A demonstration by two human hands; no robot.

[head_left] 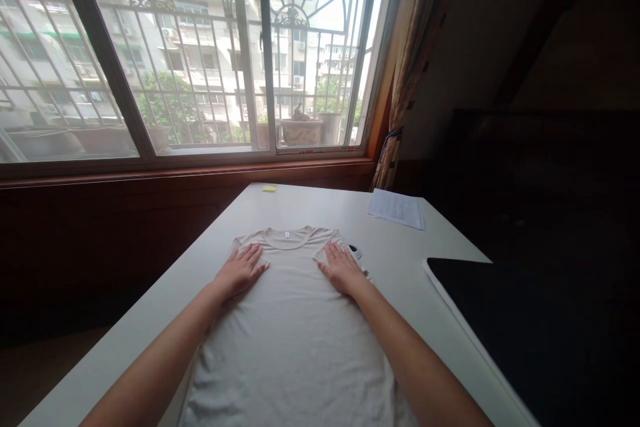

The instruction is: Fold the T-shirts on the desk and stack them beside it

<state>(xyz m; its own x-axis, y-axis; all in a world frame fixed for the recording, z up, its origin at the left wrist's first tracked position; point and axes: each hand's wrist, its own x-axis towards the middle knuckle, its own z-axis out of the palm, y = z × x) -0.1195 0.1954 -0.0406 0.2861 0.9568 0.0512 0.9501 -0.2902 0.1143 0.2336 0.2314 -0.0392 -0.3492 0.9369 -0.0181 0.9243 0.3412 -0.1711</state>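
A light-coloured T-shirt [295, 333] lies spread on the white table [395, 247], its neckline at the far end and a small label inside the collar. Both short sleeves are folded inward over the front. My left hand [241, 269] rests flat on the left sleeve near the shoulder, fingers stretched out. On the opposite side, my right hand [341, 267] presses flat on the right sleeve, fingers extended. Just beyond that hand, a small dark and white object [355, 251] shows partly at the shirt's edge; its kind is unclear. The shirt's near end runs out of view.
Printed papers [397, 209] lie at the table's far right, and a yellow sticky-note pad [269, 188] sits at the far edge. A large black flat item [500, 327] covers the right side. Behind the table are a barred window [200, 67] and a tied curtain [407, 73].
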